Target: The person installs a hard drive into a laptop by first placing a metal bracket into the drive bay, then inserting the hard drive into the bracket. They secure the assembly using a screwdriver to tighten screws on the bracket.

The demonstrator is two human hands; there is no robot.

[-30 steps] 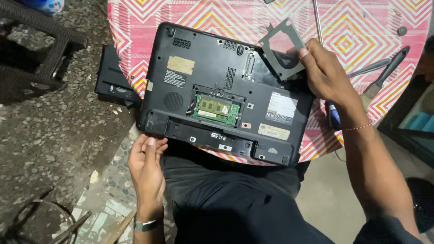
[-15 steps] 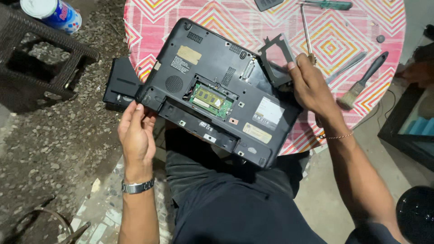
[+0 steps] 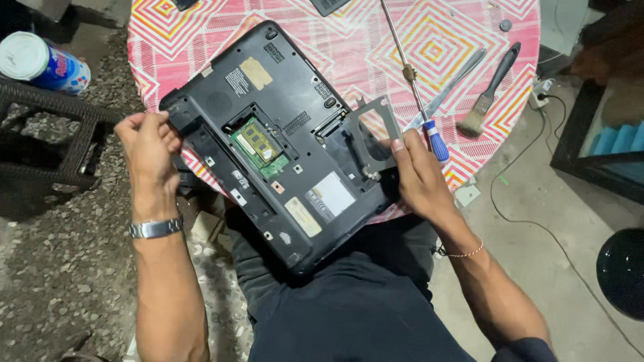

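My left hand point(image 3: 146, 144) is curled into a loose fist, wrist bent; my right hand point(image 3: 417, 175) lies flat, fingers extended, forearm angled inward.

Tan, white stickers point(image 3: 257, 72) on laptop underside point(image 3: 282, 134); blue-white can point(image 3: 41, 64) at left.

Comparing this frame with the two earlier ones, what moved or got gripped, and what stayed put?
The left hand came up from the near edge of the upturned laptop to grip its left corner, and the laptop has turned on the table. The right hand stays at the grey metal bracket. The green memory module remains exposed; the paintbrush and blue-handled screwdriver still lie beside it.
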